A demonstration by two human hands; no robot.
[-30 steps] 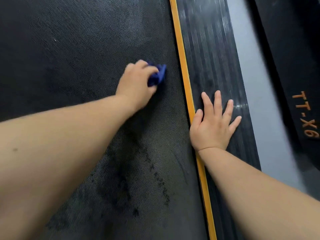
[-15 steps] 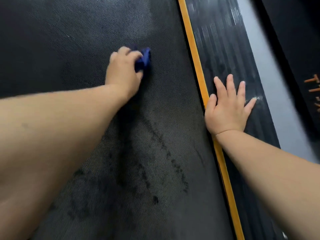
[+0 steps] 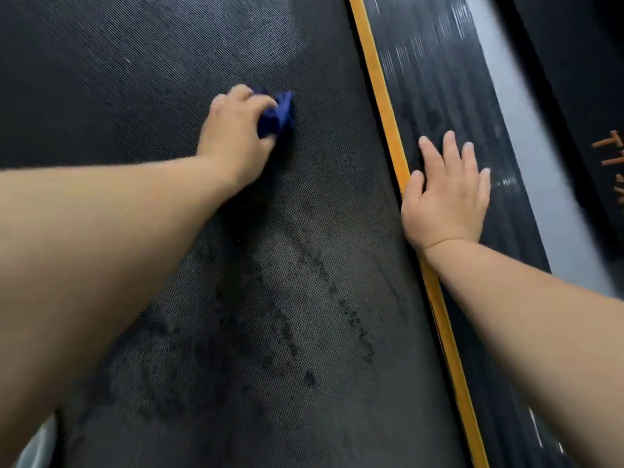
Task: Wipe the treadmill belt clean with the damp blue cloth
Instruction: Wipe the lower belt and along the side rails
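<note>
the left hand (image 3: 233, 130) presses a bunched blue cloth (image 3: 278, 114) onto the textured black treadmill belt (image 3: 135, 79), its grip clamped on the cloth with the fingers curled over the top. the cloth sits on the upper middle of the belt, left of the yellow strip (image 3: 374, 72) and apart from it. the right hand (image 3: 445, 197) lies flat, its grip apart and holding nothing, fingers spread on the ribbed black side rail (image 3: 435, 79), its thumb edge touching the yellow strip. dark blotchy marks (image 3: 287, 332) spot the belt nearer the person. orange lettering (image 3: 607, 153) shows at the far right, partly cut off.
</note>
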